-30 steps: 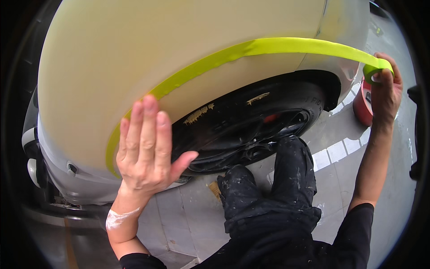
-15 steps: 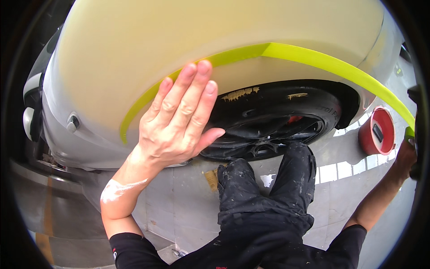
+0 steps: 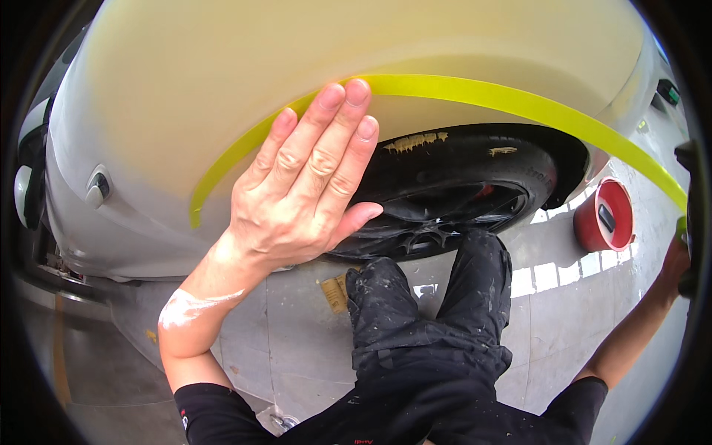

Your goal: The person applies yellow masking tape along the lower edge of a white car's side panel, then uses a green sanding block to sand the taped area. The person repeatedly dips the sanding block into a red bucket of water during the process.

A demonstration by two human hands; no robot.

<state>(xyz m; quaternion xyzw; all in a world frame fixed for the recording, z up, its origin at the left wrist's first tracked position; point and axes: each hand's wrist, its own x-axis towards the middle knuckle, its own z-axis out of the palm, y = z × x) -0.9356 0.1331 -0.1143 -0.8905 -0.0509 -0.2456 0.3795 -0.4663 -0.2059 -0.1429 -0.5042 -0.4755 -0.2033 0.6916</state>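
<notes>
A strip of yellow-green masking tape (image 3: 475,90) curves over the wheel arch of a pale, matte car body panel (image 3: 445,37). My left hand (image 3: 297,182) lies flat against the tape, fingers stretched out and fingertips on the strip. Right of those fingertips, the tape runs as a taut band past the wheel arch toward the right edge. There my right hand (image 3: 673,259) grips the tape roll (image 3: 681,225), only a green sliver of which shows; a dark shape at the picture's rim hides part of the hand.
Below the arch sits a black tyre (image 3: 475,156) with yellowish smears. A red bucket (image 3: 586,219) with a dark block inside stands on the wet floor at right. Paper-like tan pieces (image 3: 333,294) lie by my knee. A parking sensor (image 3: 98,190) juts from the bumper.
My left hand has slid slightly right along the strip. The bend in the tape ahead of its fingers has smoothed into an even curve. My right hand still holds the roll.
</notes>
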